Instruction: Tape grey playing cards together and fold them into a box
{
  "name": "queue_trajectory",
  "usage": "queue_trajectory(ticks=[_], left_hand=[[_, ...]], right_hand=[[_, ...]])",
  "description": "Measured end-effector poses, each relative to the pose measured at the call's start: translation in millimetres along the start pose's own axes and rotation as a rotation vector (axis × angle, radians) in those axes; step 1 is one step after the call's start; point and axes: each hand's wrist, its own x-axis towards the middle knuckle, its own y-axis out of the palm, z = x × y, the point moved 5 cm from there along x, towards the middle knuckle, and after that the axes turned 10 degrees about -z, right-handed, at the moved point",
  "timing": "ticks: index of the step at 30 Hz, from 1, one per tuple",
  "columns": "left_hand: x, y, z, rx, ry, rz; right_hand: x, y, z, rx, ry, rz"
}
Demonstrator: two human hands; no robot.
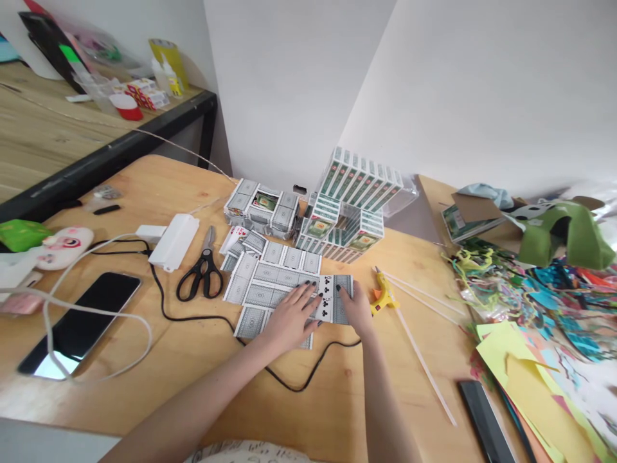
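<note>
A flat panel of joined playing cards [270, 275], mostly with grey patterned backs up, lies on the table before me. My left hand [292, 314] rests on its right part, palm down and fingers spread. Face-up cards with black clubs [326, 299] show just right of those fingertips. My right hand [357, 307] grips the panel's right edge at a grey-backed card [342, 299], one dark-nailed digit on top; its other fingers are mostly hidden. Loose cards [241, 243] overlap the panel's upper left corner. A yellow glue gun [384, 296] lies close to the right hand.
Black-handled scissors [205, 270], a phone [81, 321] and a white box [174, 241] lie left. Behind stand a card-covered block [263, 206] and stacked green-and-white card boxes [359, 180]. A black cable [308, 386] loops in front. Glue sticks [424, 363] and coloured scraps [525, 379] lie right.
</note>
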Motion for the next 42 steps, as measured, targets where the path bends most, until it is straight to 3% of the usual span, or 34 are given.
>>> queue_trajectory(ticks=[7, 17, 42], left_hand=[[-0.2, 1.3, 0.5, 0.004, 0.001, 0.009], [0.0, -1.6, -0.3, -0.002, -0.005, 0.006], [-0.2, -2.3, -0.5, 0.005, -0.004, 0.011]], right_hand=[[6.9, 1.6, 0.1, -0.09, 0.017, 0.062], [13.1, 3.1, -0.9, -0.049, 0.012, 0.082], [1.8, -0.2, 2.5, -0.081, 0.02, -0.004]])
